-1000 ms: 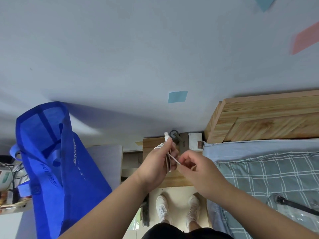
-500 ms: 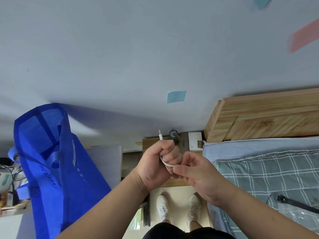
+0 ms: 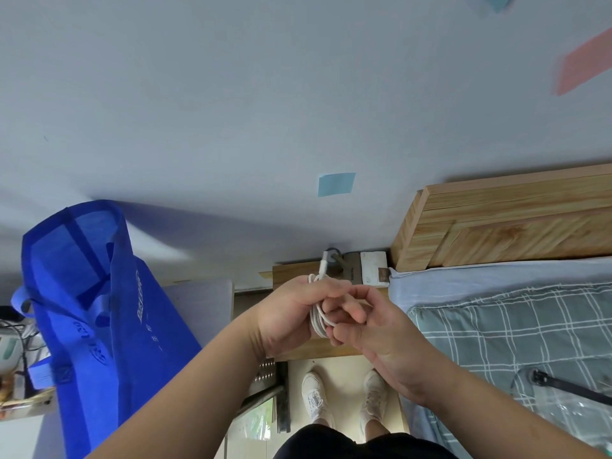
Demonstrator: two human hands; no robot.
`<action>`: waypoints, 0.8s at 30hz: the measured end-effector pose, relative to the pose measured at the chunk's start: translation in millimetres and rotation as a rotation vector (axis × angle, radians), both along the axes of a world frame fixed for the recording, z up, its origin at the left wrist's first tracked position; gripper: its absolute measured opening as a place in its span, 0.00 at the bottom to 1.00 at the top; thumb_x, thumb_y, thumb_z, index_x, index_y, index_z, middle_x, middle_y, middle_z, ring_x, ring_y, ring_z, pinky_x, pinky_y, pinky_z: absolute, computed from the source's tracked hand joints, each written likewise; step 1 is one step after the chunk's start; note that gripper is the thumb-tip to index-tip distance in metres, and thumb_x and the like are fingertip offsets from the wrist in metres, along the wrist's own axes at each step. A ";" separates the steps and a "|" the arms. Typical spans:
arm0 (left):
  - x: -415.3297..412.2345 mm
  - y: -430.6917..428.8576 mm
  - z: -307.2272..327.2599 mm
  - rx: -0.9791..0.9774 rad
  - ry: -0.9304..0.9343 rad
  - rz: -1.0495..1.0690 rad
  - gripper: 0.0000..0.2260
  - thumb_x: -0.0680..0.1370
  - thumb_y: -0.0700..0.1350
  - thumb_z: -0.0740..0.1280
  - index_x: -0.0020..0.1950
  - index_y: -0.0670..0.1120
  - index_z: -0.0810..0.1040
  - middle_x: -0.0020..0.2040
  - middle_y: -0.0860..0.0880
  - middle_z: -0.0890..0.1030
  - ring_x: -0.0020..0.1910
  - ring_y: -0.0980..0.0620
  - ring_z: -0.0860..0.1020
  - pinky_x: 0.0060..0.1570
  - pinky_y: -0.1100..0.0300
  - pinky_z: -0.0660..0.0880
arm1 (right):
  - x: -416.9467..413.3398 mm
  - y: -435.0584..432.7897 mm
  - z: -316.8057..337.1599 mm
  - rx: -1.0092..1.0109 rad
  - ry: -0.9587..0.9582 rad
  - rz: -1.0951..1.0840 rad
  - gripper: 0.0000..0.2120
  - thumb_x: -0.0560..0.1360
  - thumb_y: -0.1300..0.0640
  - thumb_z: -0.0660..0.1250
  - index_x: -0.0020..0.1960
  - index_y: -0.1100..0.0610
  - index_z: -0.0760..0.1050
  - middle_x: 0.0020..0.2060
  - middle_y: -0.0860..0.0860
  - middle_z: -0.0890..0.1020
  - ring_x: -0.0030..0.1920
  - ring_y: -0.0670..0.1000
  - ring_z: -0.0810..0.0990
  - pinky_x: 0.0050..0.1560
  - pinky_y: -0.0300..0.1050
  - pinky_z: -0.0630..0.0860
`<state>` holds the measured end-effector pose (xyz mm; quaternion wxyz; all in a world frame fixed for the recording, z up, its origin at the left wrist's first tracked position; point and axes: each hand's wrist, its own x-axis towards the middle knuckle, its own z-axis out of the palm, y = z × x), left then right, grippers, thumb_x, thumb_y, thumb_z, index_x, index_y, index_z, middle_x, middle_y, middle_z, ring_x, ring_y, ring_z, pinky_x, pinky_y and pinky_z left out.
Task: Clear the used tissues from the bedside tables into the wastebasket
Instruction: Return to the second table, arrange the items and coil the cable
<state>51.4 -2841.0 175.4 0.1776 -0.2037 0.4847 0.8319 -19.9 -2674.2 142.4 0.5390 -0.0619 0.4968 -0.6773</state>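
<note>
My left hand (image 3: pixel 288 313) is closed around a coiled white charging cable (image 3: pixel 318 321), whose plug end sticks up past my fingers. My right hand (image 3: pixel 367 323) touches the coil from the right, its fingers curled against the loops. Both hands hover over the wooden bedside table (image 3: pixel 291 271), between the bed and a blue bag. A white box-like object (image 3: pixel 373 268) lies at the back of the table by the wall. No tissue and no wastebasket shows in the head view.
A large blue fabric bag (image 3: pixel 99 319) stands at the left. The bed with a grey checked cover (image 3: pixel 516 329) and wooden headboard (image 3: pixel 510 223) fills the right. My white shoes (image 3: pixel 316 397) stand on the floor below. Cluttered items sit at the far left edge.
The cable was a loose strand pulled between my hands; now it is wound into a coil in my left hand, with my right hand pressed against it.
</note>
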 end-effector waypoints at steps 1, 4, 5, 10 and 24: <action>-0.1 0.0 0.5 -0.028 -0.019 0.036 0.17 0.81 0.50 0.68 0.37 0.41 0.83 0.42 0.42 0.87 0.37 0.41 0.78 0.38 0.55 0.79 | 0.8 -0.3 0.4 0.015 0.031 -0.007 0.28 0.64 0.61 0.82 0.61 0.56 0.76 0.53 0.56 0.86 0.53 0.56 0.86 0.53 0.47 0.81; -0.4 1.0 1.4 -0.218 -0.075 0.149 0.20 0.81 0.51 0.68 0.34 0.40 0.81 0.47 0.39 0.88 0.40 0.38 0.81 0.41 0.54 0.81 | 1.3 -0.9 -0.1 0.059 0.093 -0.054 0.20 0.66 0.56 0.82 0.55 0.49 0.80 0.53 0.55 0.86 0.52 0.55 0.86 0.52 0.45 0.81; -0.4 3.5 2.2 -0.300 -0.084 0.180 0.20 0.80 0.52 0.68 0.33 0.40 0.81 0.46 0.39 0.88 0.39 0.38 0.82 0.42 0.54 0.81 | 1.3 -0.9 -1.0 0.071 0.102 -0.076 0.19 0.66 0.55 0.82 0.54 0.48 0.81 0.54 0.54 0.87 0.53 0.55 0.86 0.52 0.45 0.81; -3.8 25.7 3.4 -0.625 -0.087 0.324 0.23 0.80 0.51 0.66 0.24 0.49 0.74 0.36 0.42 0.87 0.35 0.47 0.84 0.38 0.58 0.81 | 3.6 -4.8 -3.4 0.077 0.127 -0.146 0.17 0.64 0.54 0.81 0.51 0.49 0.82 0.50 0.54 0.86 0.51 0.54 0.85 0.53 0.47 0.81; 12.4 20.6 -0.7 -0.591 0.018 0.447 0.18 0.86 0.60 0.61 0.44 0.57 0.84 0.28 0.51 0.79 0.24 0.53 0.76 0.23 0.62 0.72 | -17.1 -10.5 6.6 0.058 0.205 -0.174 0.18 0.63 0.53 0.80 0.51 0.45 0.82 0.39 0.49 0.84 0.34 0.50 0.81 0.40 0.39 0.79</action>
